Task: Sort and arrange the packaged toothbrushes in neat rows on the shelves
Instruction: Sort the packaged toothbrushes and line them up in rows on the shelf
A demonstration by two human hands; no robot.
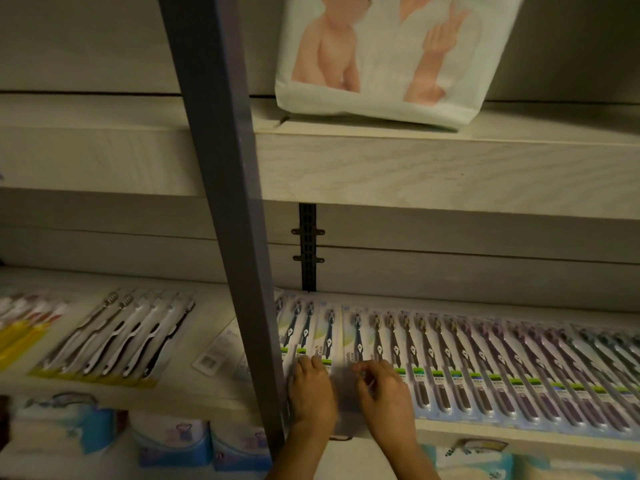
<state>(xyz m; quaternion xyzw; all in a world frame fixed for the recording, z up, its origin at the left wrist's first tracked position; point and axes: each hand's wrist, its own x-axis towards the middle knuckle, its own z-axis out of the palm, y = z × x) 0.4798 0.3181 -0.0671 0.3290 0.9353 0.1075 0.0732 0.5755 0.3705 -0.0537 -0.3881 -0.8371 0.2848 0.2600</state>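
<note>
Both hands work at the left end of a row of packaged toothbrushes (485, 362) on the shelf (450, 432).

Well left of the hands lie black-and-white brushes (114, 337). A grey post (235, 237) stands just beside the left hand (313, 393), which lies palm down on the pack ends, fingers bent; its grip is too blurred to tell. Just right of it, the right hand (384, 396), fingers curled, pinches one pack (348, 337). The row runs rightward from there.
</note>
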